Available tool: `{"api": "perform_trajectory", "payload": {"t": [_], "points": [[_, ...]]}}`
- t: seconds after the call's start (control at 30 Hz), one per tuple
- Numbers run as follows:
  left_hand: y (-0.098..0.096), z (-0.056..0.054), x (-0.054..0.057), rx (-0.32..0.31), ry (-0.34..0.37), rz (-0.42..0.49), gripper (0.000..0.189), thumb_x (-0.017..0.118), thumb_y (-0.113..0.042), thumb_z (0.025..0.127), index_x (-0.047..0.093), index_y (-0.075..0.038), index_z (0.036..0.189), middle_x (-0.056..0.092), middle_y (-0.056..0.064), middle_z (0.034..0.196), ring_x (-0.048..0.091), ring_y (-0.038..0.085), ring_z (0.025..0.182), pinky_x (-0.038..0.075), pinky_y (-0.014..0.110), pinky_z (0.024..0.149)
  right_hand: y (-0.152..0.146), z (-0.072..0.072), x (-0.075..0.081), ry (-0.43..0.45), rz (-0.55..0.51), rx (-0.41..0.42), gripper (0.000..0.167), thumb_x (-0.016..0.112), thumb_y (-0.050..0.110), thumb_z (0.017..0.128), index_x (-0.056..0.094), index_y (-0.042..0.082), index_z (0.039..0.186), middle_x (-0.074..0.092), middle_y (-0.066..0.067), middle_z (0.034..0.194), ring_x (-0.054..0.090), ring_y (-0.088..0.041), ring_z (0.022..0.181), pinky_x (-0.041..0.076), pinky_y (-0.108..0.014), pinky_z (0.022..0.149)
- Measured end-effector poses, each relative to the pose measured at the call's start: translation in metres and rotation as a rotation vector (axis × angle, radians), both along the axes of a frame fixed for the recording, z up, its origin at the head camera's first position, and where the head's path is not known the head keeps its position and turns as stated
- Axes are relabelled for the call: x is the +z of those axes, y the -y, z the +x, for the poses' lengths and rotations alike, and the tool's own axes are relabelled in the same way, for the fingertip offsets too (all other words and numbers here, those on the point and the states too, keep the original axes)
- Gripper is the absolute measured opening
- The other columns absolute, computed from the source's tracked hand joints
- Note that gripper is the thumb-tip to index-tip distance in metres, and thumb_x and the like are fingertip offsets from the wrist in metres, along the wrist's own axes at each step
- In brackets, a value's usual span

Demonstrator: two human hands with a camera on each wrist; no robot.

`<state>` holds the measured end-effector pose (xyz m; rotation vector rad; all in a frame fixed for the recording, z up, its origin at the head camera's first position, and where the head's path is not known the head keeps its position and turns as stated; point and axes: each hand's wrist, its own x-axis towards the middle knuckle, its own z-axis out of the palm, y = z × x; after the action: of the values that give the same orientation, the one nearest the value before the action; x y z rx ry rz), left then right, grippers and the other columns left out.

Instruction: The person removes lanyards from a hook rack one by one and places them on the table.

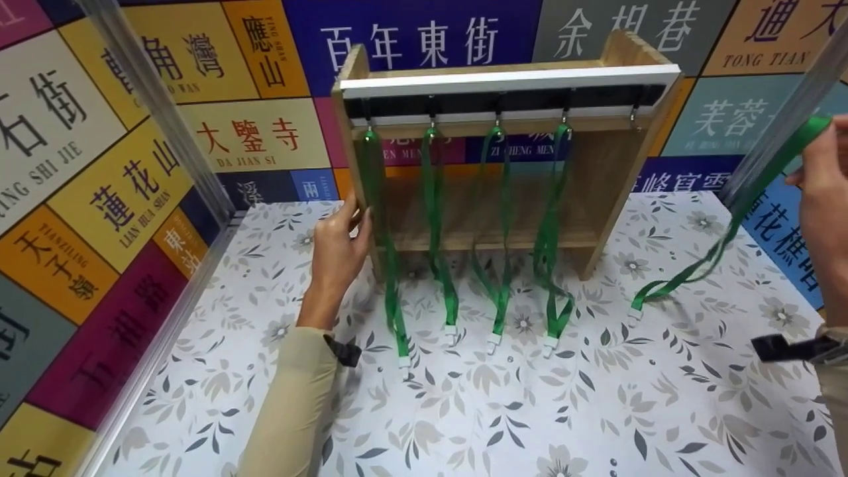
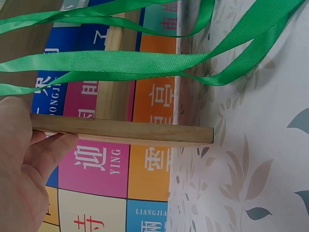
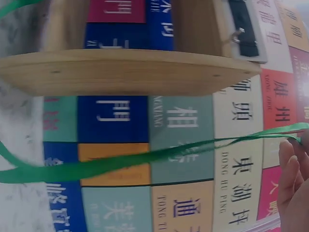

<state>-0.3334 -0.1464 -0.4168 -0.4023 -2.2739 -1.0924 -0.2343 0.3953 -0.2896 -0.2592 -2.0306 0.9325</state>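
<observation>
A small wooden rack (image 1: 623, 189) stands upright on the table, with a black hook strip (image 1: 467, 106) along its white-edged top front. Several green lanyards (image 1: 432, 192) hang from its hooks, white clips at their lower ends. The rightmost hook (image 1: 635, 119) is bare. My left hand (image 1: 339, 248) holds the rack's left side panel (image 2: 145, 130), thumb and fingers about its edge. Off to the right, my raised right hand (image 1: 825, 199) pinches the upper loop of another green lanyard (image 3: 106, 163). This one slants down to its white clip (image 1: 634, 317), at the table. Some right fingers are out of frame.
A floral white cloth (image 1: 503, 424) covers the table. Behind and at the left stand walls of coloured signs (image 1: 245, 132), with clear plastic-looking edges (image 1: 159, 112) at the corners. The lanyards' lower ends hang in front of the rack, close to the cloth.
</observation>
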Motion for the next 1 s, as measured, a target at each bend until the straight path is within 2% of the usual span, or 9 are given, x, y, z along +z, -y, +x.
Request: {"api": "perform_trajectory", "payload": {"t": [0.17, 0.23, 0.3, 0.43, 0.57, 0.7, 0.77, 0.87, 1.0], "points": [[0.000, -0.001, -0.001, -0.001, -0.067, -0.017, 0.040, 0.064, -0.018, 0.110, 0.062, -0.012, 0.149, 0.076, 0.013, 0.138, 0.075, 0.028, 0.126, 0.065, 0.044, 0.099, 0.003, 0.020, -0.034, 0.009, 0.021, 0.014, 0.025, 0.062, 0.032, 0.110, 0.072, 0.023, 0.131, 0.062, 0.033, 0.094, 0.055, 0.012, 0.071, 0.041, -0.006, 0.067], [-0.001, -0.001, -0.001, -0.002, -0.068, -0.016, 0.040, 0.064, -0.018, 0.110, 0.062, -0.012, 0.150, 0.075, 0.013, 0.138, 0.075, 0.028, 0.126, 0.065, 0.044, 0.099, 0.009, 0.029, -0.045, 0.022, 0.026, 0.057, 0.021, 0.064, 0.026, 0.109, 0.074, 0.020, 0.127, 0.063, 0.031, 0.093, 0.057, 0.010, 0.071, 0.043, -0.005, 0.066], [-0.001, -0.001, -0.001, -0.004, -0.056, -0.010, 0.043, 0.064, -0.017, 0.110, 0.060, -0.013, 0.153, 0.074, 0.013, 0.141, 0.074, 0.028, 0.128, 0.065, 0.043, 0.100, 0.018, 0.037, -0.054, 0.040, 0.061, 0.096, 0.020, 0.066, 0.019, 0.107, 0.075, 0.012, 0.123, 0.063, 0.034, 0.093, 0.057, 0.012, 0.071, 0.044, -0.003, 0.066], [-0.001, -0.001, -0.001, 0.007, -0.033, -0.005, 0.045, 0.064, -0.019, 0.111, 0.059, -0.016, 0.155, 0.072, 0.010, 0.144, 0.073, 0.026, 0.129, 0.064, 0.041, 0.101, 0.030, 0.039, -0.073, 0.073, 0.120, 0.241, 0.016, 0.072, 0.007, 0.102, 0.078, 0.000, 0.115, 0.070, 0.028, 0.090, 0.060, 0.012, 0.066, 0.047, -0.002, 0.061], [-0.001, -0.001, -0.001, 0.021, -0.016, -0.007, 0.044, 0.063, -0.022, 0.111, 0.059, -0.019, 0.155, 0.071, 0.007, 0.146, 0.073, 0.025, 0.130, 0.064, 0.040, 0.101, 0.029, 0.027, -0.092, 0.173, 0.153, 0.386, 0.016, 0.076, 0.009, 0.100, 0.080, 0.005, 0.115, 0.077, 0.020, 0.090, 0.066, 0.005, 0.063, 0.052, -0.007, 0.058], [0.000, 0.000, 0.000, 0.022, 0.000, -0.001, 0.045, 0.063, -0.023, 0.111, 0.058, -0.020, 0.156, 0.070, 0.007, 0.148, 0.072, 0.025, 0.132, 0.064, 0.040, 0.102, 0.029, 0.008, -0.104, 0.333, 0.152, 0.422, 0.019, 0.075, 0.018, 0.102, 0.078, 0.011, 0.119, 0.074, 0.030, 0.087, 0.070, -0.001, 0.064, 0.052, -0.012, 0.057], [0.000, 0.000, 0.000, 0.020, 0.005, 0.004, 0.046, 0.063, -0.023, 0.111, 0.057, -0.020, 0.157, 0.069, 0.007, 0.149, 0.071, 0.025, 0.132, 0.064, 0.042, 0.103, 0.026, -0.003, -0.110, 0.414, 0.149, 0.419, 0.023, 0.073, 0.024, 0.104, 0.077, 0.011, 0.122, 0.076, 0.026, 0.089, 0.072, -0.003, 0.065, 0.053, -0.014, 0.059], [-0.001, 0.001, 0.000, 0.017, 0.007, 0.006, 0.046, 0.063, -0.024, 0.111, 0.057, -0.021, 0.157, 0.069, 0.006, 0.149, 0.071, 0.025, 0.132, 0.064, 0.044, 0.102, 0.018, -0.018, -0.121, 0.506, 0.149, 0.415, 0.030, 0.069, 0.029, 0.106, 0.074, 0.008, 0.126, 0.083, 0.005, 0.098, 0.075, -0.008, 0.067, 0.055, -0.015, 0.061], [-0.002, 0.001, 0.000, 0.007, -0.004, 0.006, 0.045, 0.063, -0.024, 0.111, 0.058, -0.020, 0.156, 0.071, 0.007, 0.147, 0.072, 0.025, 0.132, 0.064, 0.044, 0.102, 0.002, -0.031, -0.137, 0.585, 0.171, 0.399, 0.034, 0.067, 0.031, 0.106, 0.072, 0.005, 0.127, 0.082, -0.021, 0.113, 0.077, -0.011, 0.068, 0.055, -0.015, 0.061]]}}
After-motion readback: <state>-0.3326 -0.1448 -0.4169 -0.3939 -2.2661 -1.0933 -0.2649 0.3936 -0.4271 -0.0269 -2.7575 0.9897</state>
